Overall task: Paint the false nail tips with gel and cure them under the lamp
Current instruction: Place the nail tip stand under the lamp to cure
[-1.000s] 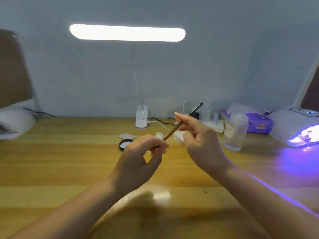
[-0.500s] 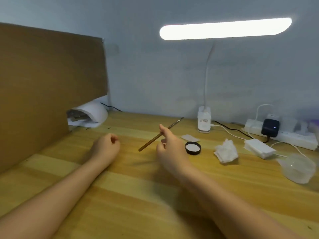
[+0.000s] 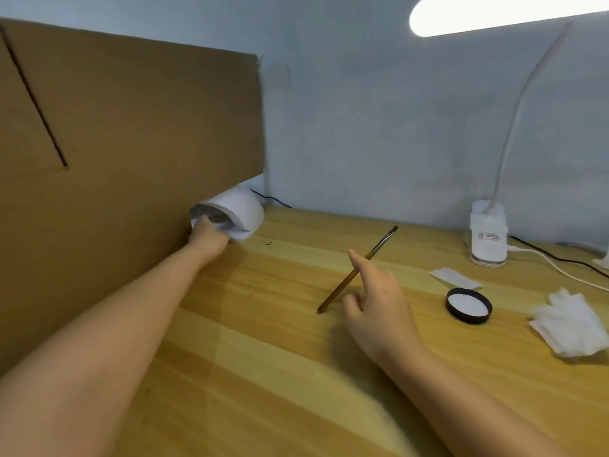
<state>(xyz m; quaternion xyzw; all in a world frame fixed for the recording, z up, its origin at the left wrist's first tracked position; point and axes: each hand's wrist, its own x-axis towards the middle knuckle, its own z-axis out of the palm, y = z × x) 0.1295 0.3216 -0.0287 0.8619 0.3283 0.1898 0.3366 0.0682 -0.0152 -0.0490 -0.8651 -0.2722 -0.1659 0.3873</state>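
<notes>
While the right hand [image 3: 379, 305] kept pinching the brush [image 3: 357, 268], the left hand [image 3: 207, 237] had reached into the curing lamp [image 3: 240, 206]. Its fingers were hidden, their state unclear; curing was probably starting.

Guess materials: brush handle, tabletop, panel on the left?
Brush handle: looks like wood or bamboo, brown with a slight sheen; could be coated plastic. The right hand holds it. Tabletop: wood or wood-look laminate, with yellow grain bands and a smooth, glossy surface. Panel: probably cardboard, matte flat brown with a thin edge and a dark crease line.
</notes>
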